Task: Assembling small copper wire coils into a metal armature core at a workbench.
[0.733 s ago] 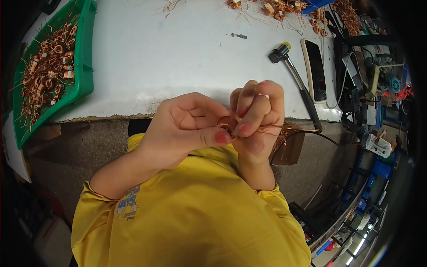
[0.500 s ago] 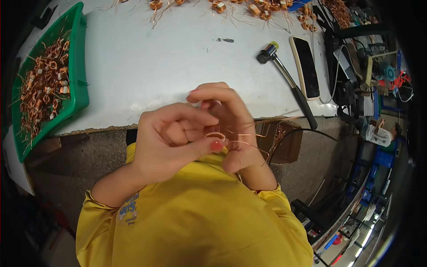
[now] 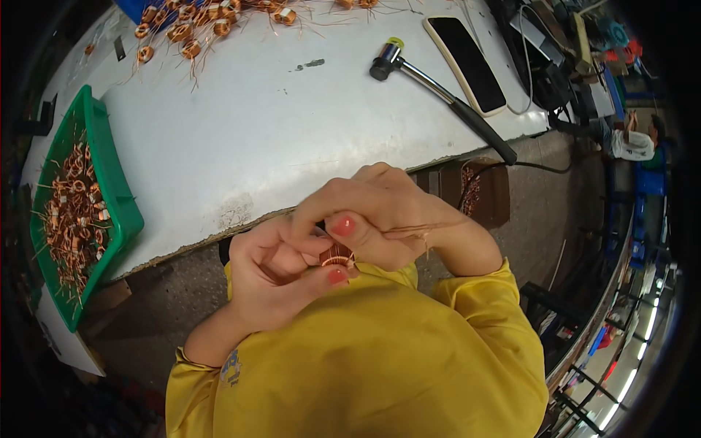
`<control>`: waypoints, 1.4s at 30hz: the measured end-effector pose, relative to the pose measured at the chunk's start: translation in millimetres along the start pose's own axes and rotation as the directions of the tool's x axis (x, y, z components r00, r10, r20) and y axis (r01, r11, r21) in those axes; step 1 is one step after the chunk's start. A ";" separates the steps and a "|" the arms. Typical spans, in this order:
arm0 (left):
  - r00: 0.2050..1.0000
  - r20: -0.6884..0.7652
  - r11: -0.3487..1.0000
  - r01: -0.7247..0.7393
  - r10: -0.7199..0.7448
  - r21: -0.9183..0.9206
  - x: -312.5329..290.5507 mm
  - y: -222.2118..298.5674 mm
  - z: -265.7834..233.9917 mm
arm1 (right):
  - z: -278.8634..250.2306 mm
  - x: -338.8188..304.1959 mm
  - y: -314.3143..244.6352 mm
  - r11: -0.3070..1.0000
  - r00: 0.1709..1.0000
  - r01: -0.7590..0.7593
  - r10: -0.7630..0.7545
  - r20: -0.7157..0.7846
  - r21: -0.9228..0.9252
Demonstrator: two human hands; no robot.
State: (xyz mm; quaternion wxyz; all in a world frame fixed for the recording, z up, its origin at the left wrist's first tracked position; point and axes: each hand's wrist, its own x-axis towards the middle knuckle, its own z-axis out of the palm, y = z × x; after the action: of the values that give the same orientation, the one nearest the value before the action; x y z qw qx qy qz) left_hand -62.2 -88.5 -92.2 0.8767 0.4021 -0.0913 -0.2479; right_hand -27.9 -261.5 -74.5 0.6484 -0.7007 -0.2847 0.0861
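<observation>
A small ring-shaped coil (image 3: 337, 258) wound with copper wire is pinched between the thumb and fingers of my left hand (image 3: 274, 274), in front of my yellow shirt. My right hand (image 3: 383, 219) is closed over the coil from the other side, its thumb pressed close to the winding and its index finger curled round toward my left fingertips. Loose copper wire (image 3: 418, 232) trails back from my right thumb across that wrist. The exact grip of the right fingertips is partly hidden behind the thumb.
At the left, a green tray (image 3: 120, 219) holds many wound coils. More coils (image 3: 191, 48) lie at the table's far side by a blue container (image 3: 135, 9). A mallet (image 3: 445, 95) and a phone (image 3: 467, 66) rest at the right. Below the edge stands a brown box (image 3: 493, 193).
My right hand has rolled inward over the coil and closed nearer my left fingers. The wire ends now lie back along my right wrist. The whole view has shifted.
</observation>
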 end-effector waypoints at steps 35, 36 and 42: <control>0.981 0.192 0.821 -0.077 -0.041 0.566 7.6 29.0 -6.8 | -64.8 181.6 39.3 0.292 0.865 -0.445 -0.105 -0.491 -0.846; 0.994 0.108 0.848 -0.028 -0.035 0.530 7.0 34.3 -4.1 | -59.9 181.8 40.4 0.261 0.858 -0.485 -0.046 -0.512 -0.835; 0.996 -0.094 0.903 0.044 -0.005 0.426 10.0 40.5 -10.4 | -55.1 164.2 52.5 0.261 0.902 -0.403 -0.048 -0.428 -0.877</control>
State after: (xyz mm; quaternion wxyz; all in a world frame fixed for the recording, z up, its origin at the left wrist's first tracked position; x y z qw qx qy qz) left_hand -35.2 -64.3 -69.1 0.7671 0.5965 -0.0986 -0.2144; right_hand 149.3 -224.8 -76.0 0.1256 -0.9765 -0.0681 -0.1611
